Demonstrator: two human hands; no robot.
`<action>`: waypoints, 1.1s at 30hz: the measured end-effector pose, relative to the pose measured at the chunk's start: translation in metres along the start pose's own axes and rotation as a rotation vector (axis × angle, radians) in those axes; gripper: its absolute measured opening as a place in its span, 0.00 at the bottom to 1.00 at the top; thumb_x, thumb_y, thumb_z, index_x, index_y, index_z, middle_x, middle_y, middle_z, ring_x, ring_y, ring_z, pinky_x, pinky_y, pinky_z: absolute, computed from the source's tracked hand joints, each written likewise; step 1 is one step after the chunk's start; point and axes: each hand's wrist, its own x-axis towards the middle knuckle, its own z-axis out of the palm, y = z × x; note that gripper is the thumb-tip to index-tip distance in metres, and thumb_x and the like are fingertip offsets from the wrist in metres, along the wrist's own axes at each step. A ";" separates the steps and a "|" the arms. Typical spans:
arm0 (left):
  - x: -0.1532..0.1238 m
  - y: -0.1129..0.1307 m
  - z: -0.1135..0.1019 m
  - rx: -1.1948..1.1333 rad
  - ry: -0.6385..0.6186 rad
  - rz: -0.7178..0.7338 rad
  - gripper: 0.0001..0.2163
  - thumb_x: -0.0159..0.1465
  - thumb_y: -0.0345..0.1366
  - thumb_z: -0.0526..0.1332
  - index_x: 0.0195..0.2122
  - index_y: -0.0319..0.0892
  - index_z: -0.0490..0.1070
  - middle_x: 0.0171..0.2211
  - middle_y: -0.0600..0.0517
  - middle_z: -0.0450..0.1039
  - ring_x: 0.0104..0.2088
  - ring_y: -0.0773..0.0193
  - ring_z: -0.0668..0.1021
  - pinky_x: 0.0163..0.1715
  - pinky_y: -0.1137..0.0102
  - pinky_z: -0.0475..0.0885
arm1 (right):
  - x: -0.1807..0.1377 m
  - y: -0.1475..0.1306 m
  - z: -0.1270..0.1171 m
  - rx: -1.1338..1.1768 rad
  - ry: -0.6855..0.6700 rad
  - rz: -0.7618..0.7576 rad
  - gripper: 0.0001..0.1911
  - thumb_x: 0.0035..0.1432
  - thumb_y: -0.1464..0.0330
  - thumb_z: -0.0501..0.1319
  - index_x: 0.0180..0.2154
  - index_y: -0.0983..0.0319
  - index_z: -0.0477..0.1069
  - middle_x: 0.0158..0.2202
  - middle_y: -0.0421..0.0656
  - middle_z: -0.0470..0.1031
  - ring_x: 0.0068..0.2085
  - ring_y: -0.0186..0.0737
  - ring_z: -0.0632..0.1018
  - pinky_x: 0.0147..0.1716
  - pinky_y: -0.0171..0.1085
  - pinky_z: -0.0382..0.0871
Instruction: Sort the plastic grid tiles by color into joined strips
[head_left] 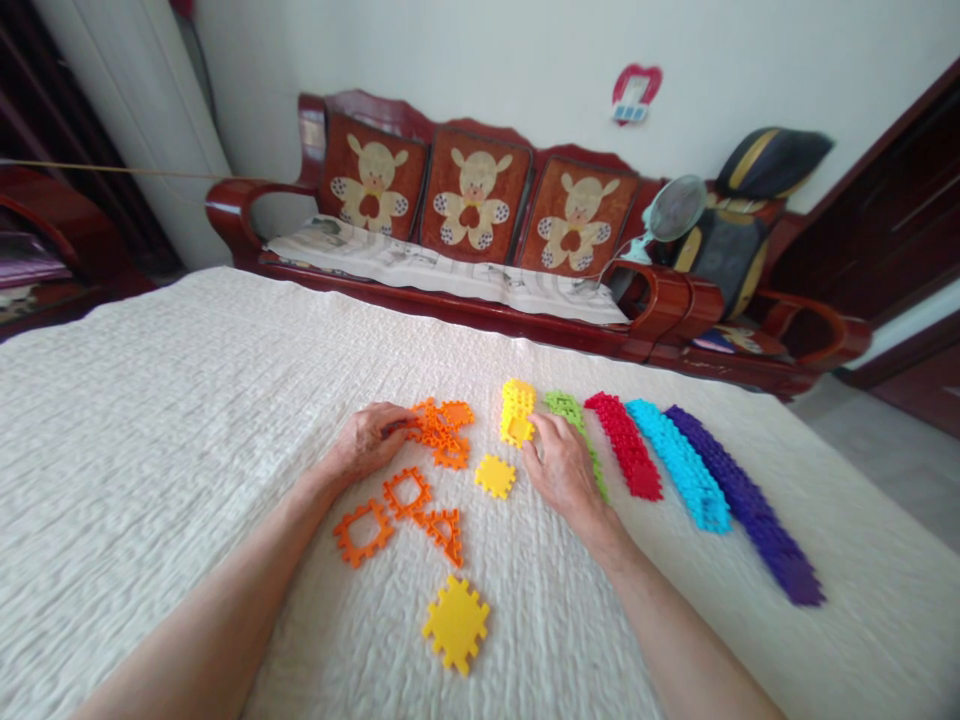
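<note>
Head view, and I start at the hands, mid-frame: the left hand point(367, 440) is part-curled, fingertips at the left edge of an orange cluster point(450, 440); whether it grips a piece, I can't tell. Over to the right hand point(562, 465), fingers half bent, fingertips against the near end of a short yellow row point(517, 405); touching, yes, but I can't make out a firm pinch.

Just below, one loose yellow square point(495, 477); lower centre, another yellow tile point(456, 625) lies alone. Left of that, two orange frames point(364, 533) and an orange triangle point(446, 530) lie scattered.

Right of centre, I count the green row point(574, 412), partly behind the hand, then red row point(628, 450), blue row point(679, 465) and purple row point(742, 505). Those four look finished to me; yellow seems part-built, orange ungathered. All on the white cloth point(225, 400), a wooden sofa point(435, 305) across the top.
</note>
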 end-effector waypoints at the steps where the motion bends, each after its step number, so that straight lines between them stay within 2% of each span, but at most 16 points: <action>1: 0.000 0.000 0.000 -0.002 0.003 0.004 0.13 0.61 0.35 0.54 0.42 0.44 0.77 0.41 0.49 0.80 0.42 0.60 0.79 0.47 0.64 0.72 | 0.000 0.001 0.000 -0.005 0.003 0.002 0.17 0.59 0.71 0.56 0.50 0.64 0.68 0.48 0.53 0.72 0.50 0.52 0.72 0.50 0.49 0.66; 3: 0.000 0.000 0.000 -0.004 0.008 0.003 0.13 0.61 0.35 0.54 0.41 0.44 0.77 0.40 0.49 0.80 0.42 0.60 0.79 0.47 0.64 0.73 | 0.000 -0.001 -0.004 0.040 -0.068 -0.023 0.17 0.58 0.70 0.58 0.49 0.63 0.69 0.48 0.52 0.72 0.50 0.50 0.73 0.50 0.48 0.66; 7: 0.001 0.000 0.001 -0.005 0.009 -0.003 0.13 0.61 0.35 0.54 0.41 0.45 0.77 0.40 0.50 0.80 0.42 0.61 0.79 0.48 0.64 0.72 | -0.009 -0.021 -0.012 0.192 -0.364 -0.111 0.19 0.54 0.64 0.64 0.48 0.62 0.69 0.48 0.49 0.71 0.49 0.46 0.73 0.51 0.44 0.67; 9: 0.001 0.000 0.001 -0.006 0.009 0.002 0.13 0.61 0.35 0.54 0.41 0.44 0.77 0.41 0.50 0.80 0.42 0.60 0.79 0.48 0.64 0.72 | -0.014 -0.029 -0.012 0.205 -0.407 -0.117 0.20 0.54 0.64 0.64 0.48 0.62 0.69 0.48 0.49 0.70 0.50 0.46 0.72 0.52 0.45 0.67; 13: 0.000 -0.001 0.001 0.002 0.002 0.002 0.13 0.61 0.35 0.54 0.41 0.44 0.77 0.41 0.49 0.80 0.42 0.60 0.79 0.47 0.64 0.73 | -0.015 -0.029 -0.005 0.215 -0.338 -0.093 0.18 0.55 0.69 0.61 0.49 0.62 0.68 0.47 0.48 0.70 0.49 0.45 0.72 0.52 0.44 0.67; 17: 0.001 0.000 0.000 0.001 -0.003 -0.005 0.12 0.61 0.35 0.54 0.41 0.45 0.76 0.41 0.50 0.80 0.42 0.61 0.79 0.47 0.64 0.72 | -0.006 -0.013 0.004 0.124 -0.114 -0.077 0.21 0.55 0.72 0.60 0.52 0.61 0.66 0.49 0.50 0.69 0.52 0.50 0.71 0.53 0.49 0.67; 20: 0.001 0.001 0.000 0.001 0.001 -0.014 0.13 0.61 0.35 0.54 0.41 0.45 0.76 0.41 0.50 0.80 0.42 0.61 0.79 0.47 0.64 0.73 | -0.001 -0.002 0.009 0.061 -0.015 -0.071 0.22 0.56 0.72 0.59 0.53 0.62 0.65 0.51 0.52 0.69 0.54 0.53 0.70 0.53 0.51 0.67; 26: 0.001 0.002 0.000 0.003 0.007 -0.013 0.13 0.61 0.36 0.54 0.41 0.45 0.77 0.41 0.50 0.80 0.43 0.60 0.79 0.48 0.64 0.73 | 0.000 -0.002 0.008 -0.018 0.014 -0.063 0.24 0.56 0.71 0.60 0.55 0.63 0.64 0.56 0.53 0.66 0.57 0.56 0.67 0.55 0.54 0.63; 33: 0.000 0.003 -0.003 -0.010 -0.002 0.004 0.13 0.61 0.36 0.55 0.41 0.43 0.77 0.41 0.50 0.80 0.42 0.61 0.79 0.46 0.66 0.73 | -0.002 -0.014 0.002 0.016 -0.015 -0.086 0.22 0.56 0.72 0.60 0.54 0.63 0.65 0.56 0.54 0.66 0.58 0.56 0.66 0.56 0.54 0.61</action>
